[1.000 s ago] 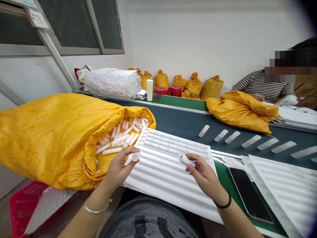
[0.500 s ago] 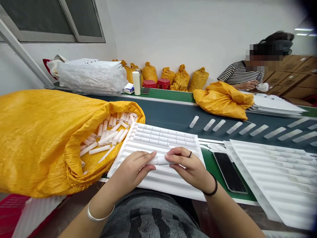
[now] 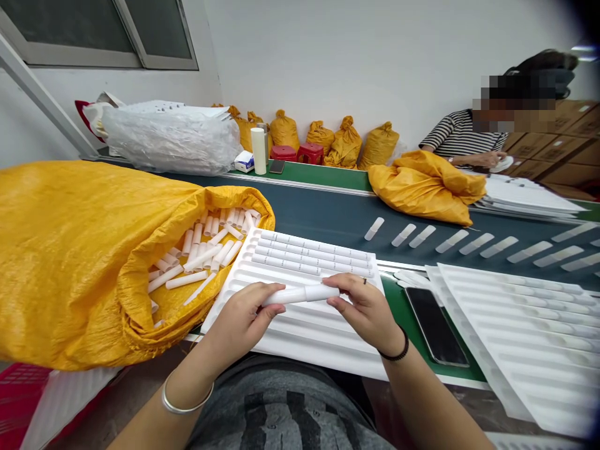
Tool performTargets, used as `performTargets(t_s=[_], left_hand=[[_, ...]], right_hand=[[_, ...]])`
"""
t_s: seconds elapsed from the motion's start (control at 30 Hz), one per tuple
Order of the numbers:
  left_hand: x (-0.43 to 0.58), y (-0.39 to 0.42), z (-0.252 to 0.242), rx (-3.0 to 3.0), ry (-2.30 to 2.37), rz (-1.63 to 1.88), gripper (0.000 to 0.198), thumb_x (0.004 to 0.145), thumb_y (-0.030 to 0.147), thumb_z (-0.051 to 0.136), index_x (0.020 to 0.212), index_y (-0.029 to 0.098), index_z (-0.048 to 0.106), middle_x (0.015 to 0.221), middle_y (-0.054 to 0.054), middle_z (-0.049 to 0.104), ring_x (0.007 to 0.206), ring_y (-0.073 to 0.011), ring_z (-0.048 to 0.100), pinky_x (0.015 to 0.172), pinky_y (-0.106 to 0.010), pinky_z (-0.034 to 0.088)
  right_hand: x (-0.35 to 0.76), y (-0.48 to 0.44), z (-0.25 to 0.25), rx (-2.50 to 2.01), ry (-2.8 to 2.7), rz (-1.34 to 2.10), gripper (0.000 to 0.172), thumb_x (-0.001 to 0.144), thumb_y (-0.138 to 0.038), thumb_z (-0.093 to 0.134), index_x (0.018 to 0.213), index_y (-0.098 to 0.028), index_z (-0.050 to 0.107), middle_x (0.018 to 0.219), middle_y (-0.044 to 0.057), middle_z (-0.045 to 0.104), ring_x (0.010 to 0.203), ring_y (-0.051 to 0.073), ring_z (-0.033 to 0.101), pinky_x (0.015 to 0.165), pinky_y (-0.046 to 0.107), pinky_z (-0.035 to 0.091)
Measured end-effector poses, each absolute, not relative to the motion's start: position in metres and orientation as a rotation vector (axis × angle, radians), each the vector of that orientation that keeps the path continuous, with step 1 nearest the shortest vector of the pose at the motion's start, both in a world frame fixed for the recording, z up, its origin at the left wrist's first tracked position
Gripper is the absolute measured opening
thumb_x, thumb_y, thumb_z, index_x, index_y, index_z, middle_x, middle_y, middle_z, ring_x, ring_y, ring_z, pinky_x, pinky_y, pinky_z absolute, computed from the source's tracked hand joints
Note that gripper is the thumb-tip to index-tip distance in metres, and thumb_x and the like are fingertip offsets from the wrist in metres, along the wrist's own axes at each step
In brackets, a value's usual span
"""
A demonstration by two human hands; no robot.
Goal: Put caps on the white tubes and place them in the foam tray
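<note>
Between my hands, a white plastic tube [image 3: 300, 294] lies nearly level above the white ridged tray [image 3: 285, 334]. It shows a narrower part on the left and a slightly wider, cap-like part on the right. My left hand [image 3: 250, 312] pinches the left end with thumb and fingers. Gripping the right end is my right hand [image 3: 363, 306], with a ring on one finger. Several tubes with small printed marks [image 3: 312, 253] rest in the tray's upper grooves. To the left, a yellow woven sack [image 3: 94, 262] gapes open, with loose white tubes [image 3: 201, 256] at its mouth.
A black phone [image 3: 435, 325] lies right of the tray, beside more ridged trays [image 3: 529, 350]. Several white tubes lie spaced out on the dark conveyor belt [image 3: 319, 209]. Across it sit a yellow sack [image 3: 424, 187] and a person in a striped top [image 3: 462, 140] handling something white.
My hands have moved apart, and more of the tube shows between them. My left hand has shifted left and my right hand slightly right. The conveyor tubes appear slightly farther right.
</note>
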State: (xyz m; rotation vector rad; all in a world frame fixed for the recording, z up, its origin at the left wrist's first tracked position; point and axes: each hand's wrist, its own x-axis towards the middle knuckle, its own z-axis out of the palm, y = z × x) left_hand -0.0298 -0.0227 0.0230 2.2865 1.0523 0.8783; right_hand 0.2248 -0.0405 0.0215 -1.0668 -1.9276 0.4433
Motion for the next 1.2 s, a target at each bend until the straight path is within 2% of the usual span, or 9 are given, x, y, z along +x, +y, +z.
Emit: performTargets(t_s=[0.2,0.5,0.7,0.87,1.07,1.13,1.2], left_hand=[[-0.027,-0.023,0.018,2.389,1.032,0.986,0.027,0.090,0.020,0.052,0.116,0.017,0.056,0.100,-0.008,0.065,0.094,-0.0192,0.060,0.083,-0.031,0.049],[-0.022,-0.020,0.010,2.565,0.965,1.146,0.041,0.086,0.009,0.055,0.126,0.019,0.049,0.099,-0.008,0.063,0.092,-0.0184,0.057,0.083,-0.032,0.049],[-0.022,-0.016,0.008,2.606,0.952,1.159,0.046,0.085,0.007,0.056,0.129,0.019,0.047,0.098,-0.007,0.062,0.091,-0.0182,0.056,0.082,-0.032,0.049],[-0.024,-0.014,0.006,2.701,0.904,1.127,0.050,0.083,0.004,0.057,0.131,0.016,0.046,0.099,-0.008,0.063,0.091,-0.0184,0.056,0.082,-0.034,0.049],[-0.033,-0.015,0.006,2.878,0.764,1.165,0.055,0.082,0.001,0.057,0.134,0.014,0.045,0.110,-0.011,0.062,0.099,-0.0210,0.054,0.088,-0.036,0.048],[-0.032,-0.015,0.007,2.889,0.771,1.142,0.053,0.083,0.002,0.057,0.133,0.015,0.045,0.109,-0.011,0.063,0.098,-0.0214,0.055,0.088,-0.037,0.048],[-0.029,-0.015,0.007,2.820,0.860,1.110,0.048,0.084,0.007,0.057,0.131,0.016,0.047,0.101,-0.010,0.064,0.093,-0.0210,0.057,0.085,-0.036,0.049]], right_hand=[[0.225,-0.037,0.016,-1.234,-1.806,0.669,0.028,0.086,-0.039,0.059,0.105,-0.020,0.066,0.075,0.004,0.065,0.066,0.015,0.059,0.062,0.028,0.049],[0.222,-0.033,0.010,-1.240,-1.399,1.264,0.036,0.082,-0.048,0.061,0.095,-0.015,0.066,0.066,0.003,0.063,0.054,0.012,0.056,0.052,0.026,0.049],[0.219,-0.030,0.010,-1.258,-1.265,1.410,0.039,0.077,-0.051,0.065,0.090,-0.014,0.065,0.065,0.003,0.064,0.052,0.010,0.056,0.051,0.025,0.049],[0.220,-0.027,0.008,-1.247,-1.177,1.556,0.036,0.076,-0.049,0.067,0.088,-0.015,0.063,0.063,0.001,0.064,0.048,0.008,0.053,0.045,0.021,0.044],[0.216,-0.025,0.007,-1.242,-0.995,1.835,0.041,0.076,-0.054,0.065,0.069,-0.014,0.056,0.052,-0.001,0.057,0.038,0.005,0.043,0.036,0.016,0.033],[0.215,-0.026,0.006,-1.242,-1.004,1.869,0.045,0.080,-0.059,0.057,0.073,-0.015,0.057,0.052,-0.001,0.056,0.038,0.006,0.042,0.035,0.018,0.032],[0.217,-0.028,0.005,-1.210,-1.178,1.712,0.046,0.084,-0.059,0.050,0.090,-0.015,0.060,0.062,0.002,0.060,0.047,0.010,0.051,0.043,0.022,0.041]])
